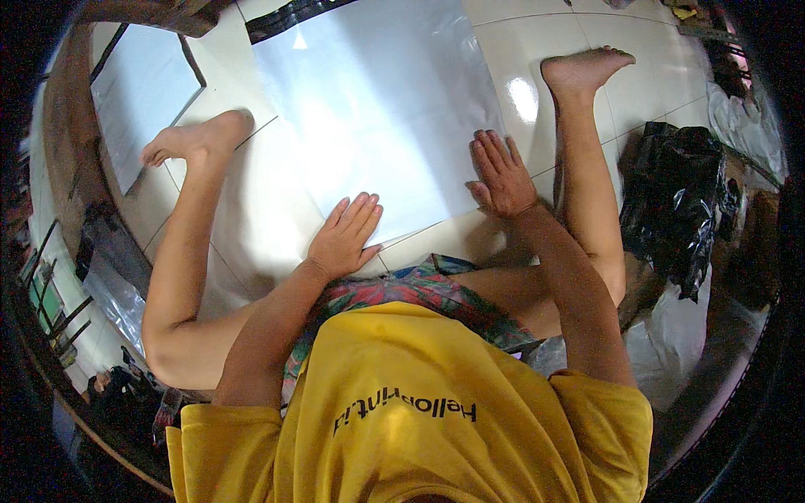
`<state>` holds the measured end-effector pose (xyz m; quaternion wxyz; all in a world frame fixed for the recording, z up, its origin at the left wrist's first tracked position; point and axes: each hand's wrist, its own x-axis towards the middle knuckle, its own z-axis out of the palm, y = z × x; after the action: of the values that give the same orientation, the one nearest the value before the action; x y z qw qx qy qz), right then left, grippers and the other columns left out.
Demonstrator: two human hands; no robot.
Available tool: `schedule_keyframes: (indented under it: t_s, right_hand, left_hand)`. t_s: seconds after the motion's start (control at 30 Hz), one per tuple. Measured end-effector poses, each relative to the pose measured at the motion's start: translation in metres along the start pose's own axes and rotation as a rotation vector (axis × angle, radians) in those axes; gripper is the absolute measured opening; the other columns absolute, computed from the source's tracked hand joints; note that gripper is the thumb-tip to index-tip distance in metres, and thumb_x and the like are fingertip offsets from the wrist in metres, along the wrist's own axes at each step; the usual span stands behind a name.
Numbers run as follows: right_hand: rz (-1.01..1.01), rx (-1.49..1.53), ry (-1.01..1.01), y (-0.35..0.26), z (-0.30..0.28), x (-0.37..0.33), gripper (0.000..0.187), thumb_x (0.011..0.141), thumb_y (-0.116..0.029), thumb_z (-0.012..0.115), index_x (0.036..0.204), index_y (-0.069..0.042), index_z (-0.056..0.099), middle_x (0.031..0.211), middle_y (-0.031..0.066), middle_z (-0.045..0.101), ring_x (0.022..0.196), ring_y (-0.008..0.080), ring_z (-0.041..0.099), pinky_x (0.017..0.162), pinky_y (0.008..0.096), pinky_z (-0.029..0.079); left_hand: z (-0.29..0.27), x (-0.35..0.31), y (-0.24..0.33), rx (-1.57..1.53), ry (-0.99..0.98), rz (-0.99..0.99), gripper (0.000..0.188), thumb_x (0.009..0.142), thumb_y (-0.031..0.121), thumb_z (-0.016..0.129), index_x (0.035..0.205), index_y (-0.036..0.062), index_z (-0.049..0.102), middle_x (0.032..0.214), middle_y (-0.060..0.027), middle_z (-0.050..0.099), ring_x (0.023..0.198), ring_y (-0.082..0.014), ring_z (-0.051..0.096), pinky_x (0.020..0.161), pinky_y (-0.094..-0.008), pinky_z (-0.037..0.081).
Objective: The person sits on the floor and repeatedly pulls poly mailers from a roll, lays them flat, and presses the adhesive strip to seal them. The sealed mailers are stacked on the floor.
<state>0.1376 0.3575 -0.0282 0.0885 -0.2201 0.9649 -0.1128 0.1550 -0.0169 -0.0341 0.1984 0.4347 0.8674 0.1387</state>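
A large white plastic sheet (394, 109) with a black strip along its far edge lies flat on the tiled floor between my legs. Its surface is glossy, and whether it is a single sheet or a flat bag I cannot tell. My left hand (345, 236) rests at its near left corner, fingers stretched out and palm down. At the near right edge lies my right hand (503, 176), also flat, with its fingertips on or just beside the sheet's border. Neither hand holds anything.
Left of my left foot lies another white sheet (142, 92) with a dark border. A crumpled black plastic bag (675, 189) is by my right knee, with clear plastic (746, 126) beyond it and more plastic (675, 331) nearer. Wooden furniture (67, 126) stands at the left.
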Motion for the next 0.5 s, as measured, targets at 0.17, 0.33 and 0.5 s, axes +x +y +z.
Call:
schedule_keyframes:
  t_s: [0.17, 0.33, 0.5]
  right_hand:
    - [0.040, -0.051, -0.073, -0.002, -0.008, 0.003, 0.072, 0.091, -0.036, 0.061, 0.146, 0.005, 0.038, 0.157, 0.0245, 0.031, 0.147, 0.0404, 0.028, 0.120, 0.0591, 0.017]
    - [0.020, -0.084, -0.064, 0.000, -0.004, 0.001, 0.072, 0.093, -0.037, 0.058, 0.147, 0.006, 0.036, 0.158, 0.0253, 0.029, 0.148, 0.0409, 0.024, 0.120, 0.0602, 0.015]
    - [0.002, -0.127, -0.123, 0.002, -0.003, 0.003, 0.073, 0.096, -0.040, 0.052, 0.148, 0.007, 0.032, 0.160, 0.0245, 0.024, 0.150, 0.0403, 0.020, 0.121, 0.0603, 0.011]
  left_hand:
    - [-0.001, -0.002, -0.002, -0.039, 0.062, 0.017, 0.076, 0.087, 0.043, 0.064, 0.143, -0.0046, 0.042, 0.155, -0.0225, 0.035, 0.146, -0.0377, 0.029, 0.119, -0.0527, 0.023]
    - [-0.012, 0.003, 0.016, -0.068, 0.127, -0.051, 0.075, 0.085, 0.043, 0.065, 0.139, -0.0059, 0.046, 0.154, -0.0240, 0.036, 0.146, -0.0383, 0.029, 0.120, -0.0541, 0.021]
    - [-0.021, 0.041, 0.028, 0.015, 0.154, 0.085, 0.074, 0.088, 0.044, 0.063, 0.145, 0.0023, 0.042, 0.157, -0.0222, 0.032, 0.148, -0.0360, 0.027, 0.121, -0.0528, 0.019]
